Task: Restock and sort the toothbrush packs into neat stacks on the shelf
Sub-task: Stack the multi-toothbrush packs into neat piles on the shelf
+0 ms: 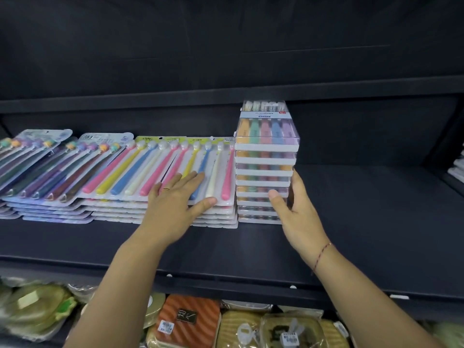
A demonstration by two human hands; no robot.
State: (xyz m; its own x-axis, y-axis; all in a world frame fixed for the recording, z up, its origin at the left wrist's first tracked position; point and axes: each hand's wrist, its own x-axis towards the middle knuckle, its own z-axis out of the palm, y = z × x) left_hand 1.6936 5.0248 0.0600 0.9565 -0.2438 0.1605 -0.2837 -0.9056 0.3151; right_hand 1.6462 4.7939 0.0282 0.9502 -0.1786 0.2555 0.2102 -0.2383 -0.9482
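Stacks are running along the shelf (364,222) from its left edge to about the middle, set back from the front edge. Left hand (175,199) is lying flat on the pastel blister stack (163,167), fingers straight and spread, thumb at its near edge, likely pinning it against sliding. Right hand (295,209) is gripping the tall boxed stack (266,159), thumb on the front face, fingers curling round its right side, probably squaring it against the blister stack, which it is touching. Upper boxes are overhanging rightward, so the column is looking tippy. Dark-handled packs (42,169) are fanning unevenly near the left edge, probably not yet tidied.
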